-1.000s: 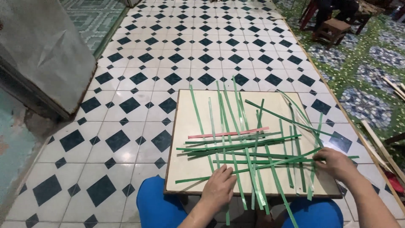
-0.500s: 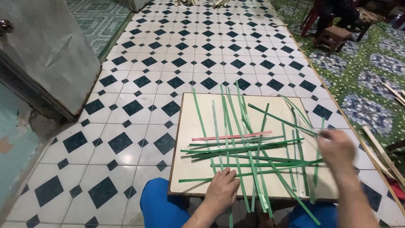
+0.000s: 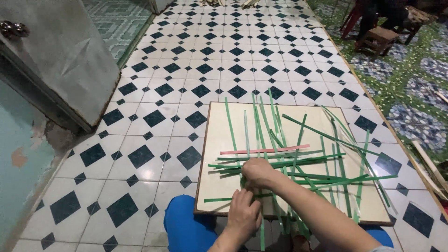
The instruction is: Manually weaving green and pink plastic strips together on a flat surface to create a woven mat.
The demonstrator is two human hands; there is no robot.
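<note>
A pale square board lies on the tiled floor in front of my knees. Several long green strips are laid crosswise on it, partly interwoven, with one pink strip lying across them. My right hand reaches across to the left part of the weave, its fingers closed on green strips there. My left hand rests at the board's near edge, fingers spread flat on the strips' ends. My blue trousers show below the board.
A grey metal door stands open at the left above a teal wall. A small wooden stool and a seated person's legs are at the far right on a green patterned floor. Loose sticks lie at the right edge.
My right hand has swung from the right side of the weave over to its left part, close above my left hand. The view has tipped slightly. The left hand stays at the near edge.
</note>
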